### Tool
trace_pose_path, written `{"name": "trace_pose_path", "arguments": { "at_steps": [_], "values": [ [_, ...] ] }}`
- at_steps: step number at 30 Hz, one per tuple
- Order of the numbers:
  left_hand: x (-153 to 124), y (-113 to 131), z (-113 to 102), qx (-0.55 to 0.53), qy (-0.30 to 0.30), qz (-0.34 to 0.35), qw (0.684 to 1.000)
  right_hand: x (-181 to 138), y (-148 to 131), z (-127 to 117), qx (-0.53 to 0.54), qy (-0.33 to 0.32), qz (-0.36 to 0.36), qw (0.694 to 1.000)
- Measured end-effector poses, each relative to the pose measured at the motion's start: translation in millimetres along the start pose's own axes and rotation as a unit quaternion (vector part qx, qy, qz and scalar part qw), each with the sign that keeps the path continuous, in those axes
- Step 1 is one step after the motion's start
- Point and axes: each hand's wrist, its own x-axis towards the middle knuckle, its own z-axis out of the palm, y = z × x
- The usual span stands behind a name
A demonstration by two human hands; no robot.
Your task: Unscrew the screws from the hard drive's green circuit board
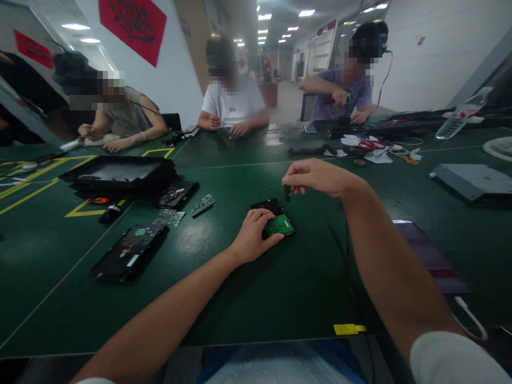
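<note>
A hard drive (281, 226) with a green circuit board facing up lies on the green table in front of me. My left hand (253, 234) grips it from the left, thumb along the near edge and fingers over the far part. Just above and to the right of the drive, my right hand (314, 177) pinches a small dark tool (287, 192) with a bit of yellow on it. The tool points down and is apart from the drive; its exact kind cannot be made out.
Left of the drive lie a loose circuit board (203, 205), another board (169, 217) and a black device casing (130, 252). Black trays (120, 173) stand behind them. A tablet-like device (426, 256) is under my right forearm. Several people sit across the table (224, 186).
</note>
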Motion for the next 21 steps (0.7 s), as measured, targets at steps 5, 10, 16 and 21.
{"name": "trace_pose_path", "arguments": {
  "at_steps": [5,10,16,21],
  "values": [
    [0.5,2.9,-0.9,0.001,0.0,0.002,1.0,3.9,1.3,4.9,0.034,0.0,0.016,0.999],
    [1.1,4.0,0.0,0.0,0.007,0.006,1.0,3.8,3.6,5.4,0.079,-0.06,0.004,0.995],
    [1.4,4.1,-1.1,-0.001,0.002,0.003,1.0,1.3,6.2,4.0,0.114,-0.083,-0.003,0.99],
    [1.2,4.4,-1.4,-0.003,0.005,0.004,1.0,-0.5,7.0,2.3,0.155,-0.086,0.012,0.984]
  ]
}}
